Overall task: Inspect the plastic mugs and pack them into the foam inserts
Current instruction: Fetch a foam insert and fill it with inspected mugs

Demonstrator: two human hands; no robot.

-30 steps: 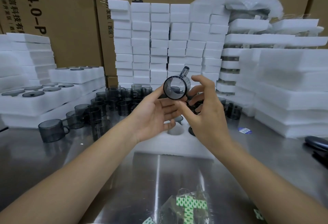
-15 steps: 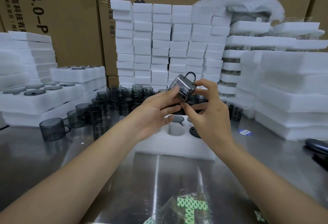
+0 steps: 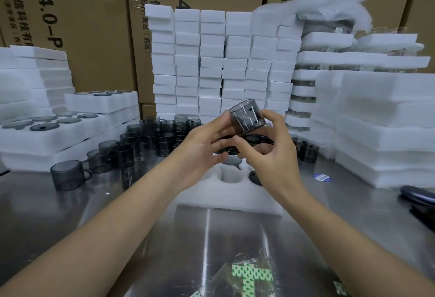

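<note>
A smoky grey plastic mug (image 3: 246, 117) is held up in mid-air above the table, tilted on its side. My left hand (image 3: 202, 148) pinches its left wall with the fingertips. My right hand (image 3: 270, 153) grips its right side with index finger and thumb. Below the hands lies a white foam insert (image 3: 226, 193) with round pockets; one pocket (image 3: 231, 174) is open and another holds a dark mug (image 3: 255, 177). A crowd of several loose grey mugs (image 3: 146, 141) stands behind and to the left.
Stacks of white foam blocks (image 3: 223, 66) rise at the back, with more foam sheets (image 3: 381, 127) on the right. Filled foam inserts (image 3: 54, 132) sit at the left. A clear bag with green print (image 3: 249, 275) lies near me on the steel table (image 3: 70, 202). A dark object (image 3: 419, 195) rests far right.
The mug has been turned in my hands: its open mouth faced me a second ago, then its handle pointed up, and now its side wall faces me.
</note>
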